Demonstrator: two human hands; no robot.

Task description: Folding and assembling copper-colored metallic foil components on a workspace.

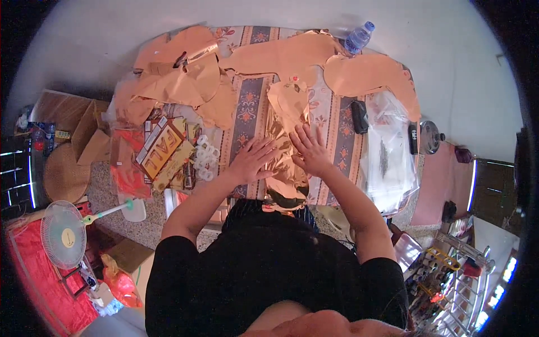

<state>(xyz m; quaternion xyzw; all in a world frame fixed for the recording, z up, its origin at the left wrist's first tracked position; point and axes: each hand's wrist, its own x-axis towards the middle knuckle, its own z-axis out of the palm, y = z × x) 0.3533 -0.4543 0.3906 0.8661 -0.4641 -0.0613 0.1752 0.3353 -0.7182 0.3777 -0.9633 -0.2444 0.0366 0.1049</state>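
Observation:
A long, creased piece of shiny gold foil (288, 106) lies lengthwise down the middle of the patterned tablecloth, and its lower end reaches the near table edge. My left hand (252, 161) rests flat on the foil's left side with its fingers stretched out. Opposite it, my right hand (312, 154) is laid on the right side, fingers spread. Neither hand grips anything. Larger flat rose-gold foil shapes (281, 55) cover the far side of the table, and a crumpled heap of them (196, 81) lies at the far left.
Left on the table are printed card packages (163, 149) and several white rolls (206, 157). Clear plastic bags (390, 160) and a black case (359, 117) lie right. A water bottle (358, 38) stands at the far edge. A fan (64, 235) is at lower left, a cardboard box (92, 132) beyond.

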